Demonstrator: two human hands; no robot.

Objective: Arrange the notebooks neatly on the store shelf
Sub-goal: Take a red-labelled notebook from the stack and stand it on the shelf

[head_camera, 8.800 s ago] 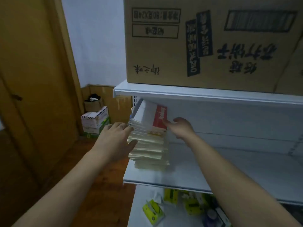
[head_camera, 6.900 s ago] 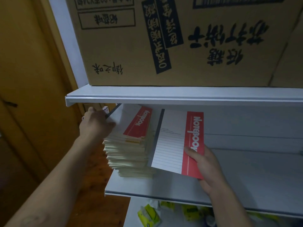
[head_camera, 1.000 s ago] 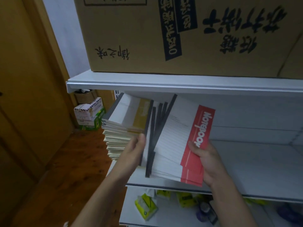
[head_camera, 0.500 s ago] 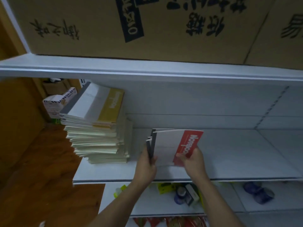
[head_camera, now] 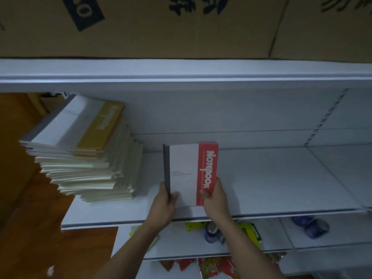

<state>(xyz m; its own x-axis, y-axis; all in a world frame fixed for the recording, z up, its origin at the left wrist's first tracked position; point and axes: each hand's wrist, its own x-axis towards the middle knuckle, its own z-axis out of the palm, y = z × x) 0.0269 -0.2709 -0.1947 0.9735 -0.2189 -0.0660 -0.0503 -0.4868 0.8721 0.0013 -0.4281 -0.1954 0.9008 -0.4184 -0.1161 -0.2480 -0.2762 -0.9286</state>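
I am watching the tall stack of cream-paged notebooks (head_camera: 80,158) leaning left past the white metal shelf (head_camera: 281,188) end; any nudge risks toppling it. Just beside it, my left hand (head_camera: 164,200) and right hand (head_camera: 216,198) are gripping the red-banded white notebook bundle (head_camera: 191,172) upright at the shelf front. A brown cardboard box (head_camera: 181,27) is sitting overhead.

The person's body in view comprises two forearms and two grips. The left grip (head_camera: 164,202) and the right grip (head_camera: 216,200) are bare hands. The left forearm (head_camera: 130,252) and the right forearm (head_camera: 246,252) are bare from the wrist to the lower frame edge. Dim light and blur obscure finer detail such as fingernails.
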